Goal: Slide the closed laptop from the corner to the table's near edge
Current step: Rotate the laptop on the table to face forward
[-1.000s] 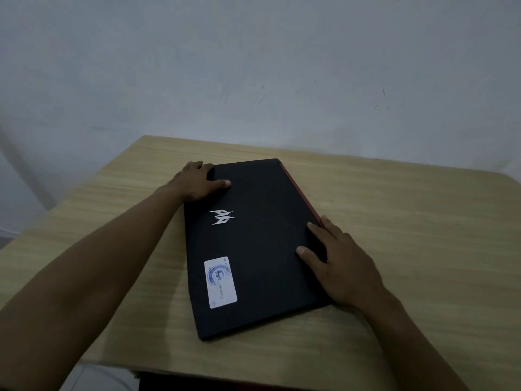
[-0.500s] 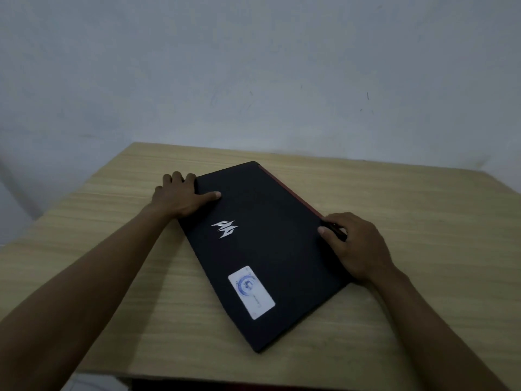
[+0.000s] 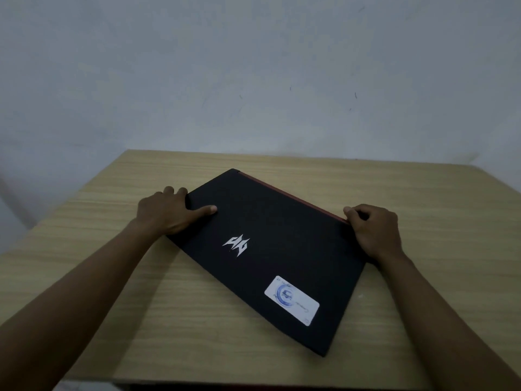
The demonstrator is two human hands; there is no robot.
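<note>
A closed black laptop [image 3: 270,249] with a silver logo, a white sticker and a red hinge edge lies flat on the wooden table [image 3: 423,277], turned at an angle. Its nearest corner points toward the table's front edge. My left hand [image 3: 166,213] grips the laptop's left edge, thumb on the lid and fingers curled over the side. My right hand [image 3: 375,231] holds the right corner by the red edge, fingers curled around it.
A pale wall stands right behind the table's far edge. The table's near edge [image 3: 197,380] runs along the bottom of the view, with floor visible at the lower left.
The laptop has rotated clockwise under both hands, its sticker end swinging right. My right hand has moved out to the right corner; my left hand stays on the left edge.
</note>
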